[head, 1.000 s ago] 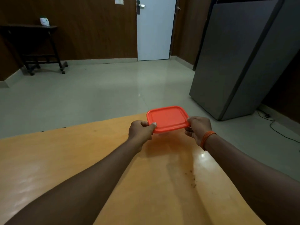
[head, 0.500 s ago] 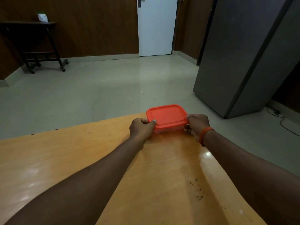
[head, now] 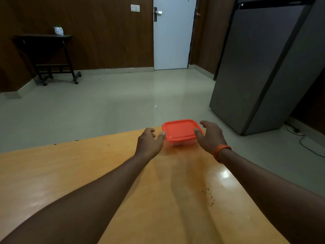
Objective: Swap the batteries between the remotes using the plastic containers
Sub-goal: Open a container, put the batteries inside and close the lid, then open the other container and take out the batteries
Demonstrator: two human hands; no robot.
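Observation:
A clear plastic container with an orange lid [head: 181,132] rests on the far corner of the wooden table [head: 88,173]. My left hand [head: 150,140] is just left of it with fingers spread, the thumb tip at the lid's edge. On the container's right side my right hand [head: 209,136] is open too, an orange band on its wrist and the thumb resting on the lid's corner. Neither hand grips the container. No remotes or batteries are visible.
The table's far edge runs just behind the container, with tiled floor beyond. A grey refrigerator [head: 263,67] stands at the right, with a cable on the floor. A dark side table [head: 45,55] and a white door [head: 172,36] are at the back wall.
The container was held above the table in both hands, then set down on the far corner. Both hands have now let go and spread open beside it.

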